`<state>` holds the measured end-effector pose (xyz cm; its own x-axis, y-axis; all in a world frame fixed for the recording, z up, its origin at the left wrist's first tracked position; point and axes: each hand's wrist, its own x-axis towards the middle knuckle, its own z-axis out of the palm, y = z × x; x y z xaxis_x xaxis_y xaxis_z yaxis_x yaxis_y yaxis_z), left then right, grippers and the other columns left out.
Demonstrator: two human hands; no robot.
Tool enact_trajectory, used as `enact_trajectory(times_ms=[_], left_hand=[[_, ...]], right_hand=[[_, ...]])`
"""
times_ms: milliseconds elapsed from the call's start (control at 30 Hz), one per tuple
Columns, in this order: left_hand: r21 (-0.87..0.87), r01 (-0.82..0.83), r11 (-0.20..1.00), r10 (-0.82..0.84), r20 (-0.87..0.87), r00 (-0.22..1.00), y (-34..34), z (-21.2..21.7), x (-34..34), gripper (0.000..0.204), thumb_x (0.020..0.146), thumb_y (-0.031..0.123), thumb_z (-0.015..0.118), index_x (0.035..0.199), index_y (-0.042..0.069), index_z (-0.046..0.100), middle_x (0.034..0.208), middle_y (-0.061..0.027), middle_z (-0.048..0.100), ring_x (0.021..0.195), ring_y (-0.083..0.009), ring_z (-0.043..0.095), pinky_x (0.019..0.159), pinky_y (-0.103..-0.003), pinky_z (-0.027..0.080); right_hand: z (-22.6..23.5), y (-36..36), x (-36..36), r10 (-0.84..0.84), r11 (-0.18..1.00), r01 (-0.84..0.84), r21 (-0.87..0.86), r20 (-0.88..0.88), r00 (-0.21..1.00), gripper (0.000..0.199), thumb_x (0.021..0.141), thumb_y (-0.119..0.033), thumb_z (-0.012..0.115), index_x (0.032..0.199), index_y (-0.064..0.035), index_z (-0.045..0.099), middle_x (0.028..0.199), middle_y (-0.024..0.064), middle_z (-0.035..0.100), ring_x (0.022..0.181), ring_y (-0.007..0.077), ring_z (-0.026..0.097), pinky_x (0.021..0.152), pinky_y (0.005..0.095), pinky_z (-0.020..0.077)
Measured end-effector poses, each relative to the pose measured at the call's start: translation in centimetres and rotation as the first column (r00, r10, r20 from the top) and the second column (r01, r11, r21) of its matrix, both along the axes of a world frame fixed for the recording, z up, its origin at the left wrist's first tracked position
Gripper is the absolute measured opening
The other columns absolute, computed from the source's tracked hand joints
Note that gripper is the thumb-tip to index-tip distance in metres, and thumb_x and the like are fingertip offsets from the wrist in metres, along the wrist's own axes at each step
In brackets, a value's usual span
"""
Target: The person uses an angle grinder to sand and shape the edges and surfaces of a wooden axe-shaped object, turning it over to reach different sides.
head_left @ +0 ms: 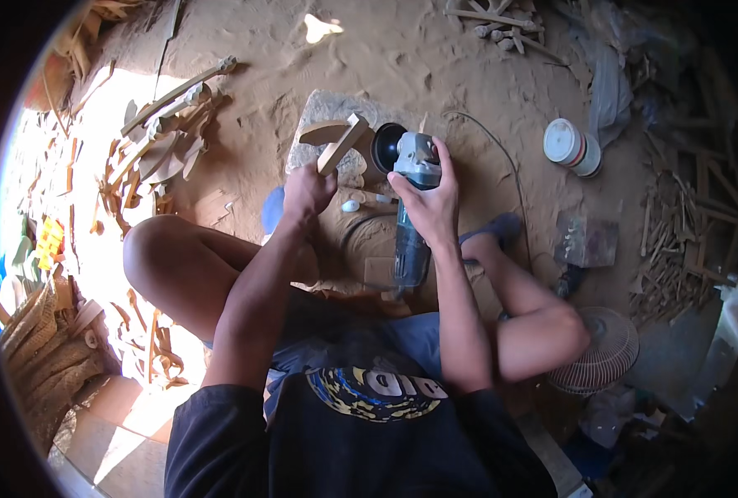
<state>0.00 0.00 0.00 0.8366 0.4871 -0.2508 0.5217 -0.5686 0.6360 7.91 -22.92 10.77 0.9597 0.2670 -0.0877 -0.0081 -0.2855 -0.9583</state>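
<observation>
My left hand [310, 191] is closed around the lower end of a wooden piece [342, 144], a straight bar with a curved blade-like part crossing near its top. On an angle grinder [412, 241] with a grey metal head and dark teal body, my right hand [430, 197] grips around the head, thumb on one side and fingers on the other. The grinder's round black disc [388, 148] faces the wooden piece, close to the curved part; whether they touch I cannot tell. Beneath both lies a pale, worn stone-like slab [309, 106] on the sandy ground.
Wooden pieces [166, 137] lie heaped at the left, and thin sticks [676, 241] at the right. A white lidded tub [563, 143] stands right of the grinder's cable [506, 145]. A round fan [606, 353] sits beside my right knee. Woven sacking [37, 349] lies lower left.
</observation>
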Motion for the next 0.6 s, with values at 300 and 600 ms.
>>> enact_trajectory(times_ms=[300,600], left_hand=[[0.055,0.029,0.998,-0.031,0.036,0.999,0.1,0.4,0.0,0.034,0.094,0.034,0.07,0.106,0.003,0.074,0.092,-0.0312,0.075,0.091,-0.0504,0.074,0.085,-0.058,0.06],[0.03,-0.005,1.0,0.004,0.052,0.999,-0.1,0.6,0.6,0.035,0.095,0.036,0.069,0.105,0.003,0.074,0.091,-0.0303,0.075,0.091,-0.0507,0.074,0.085,-0.058,0.06]], right_hand=[[-0.5,-0.8,-0.3,0.001,0.958,0.045,-0.283,0.163,0.987,0.09,0.082,-0.021,0.089,0.161,-0.0124,0.047,0.14,0.0267,0.069,0.123,0.0403,0.072,0.103,0.0473,0.0578],[1.7,-0.3,0.2,0.062,0.727,0.101,-0.679,0.212,0.975,0.091,0.082,-0.019,0.087,0.163,-0.0178,0.046,0.134,0.0268,0.072,0.106,0.0442,0.077,0.094,0.0528,0.061]])
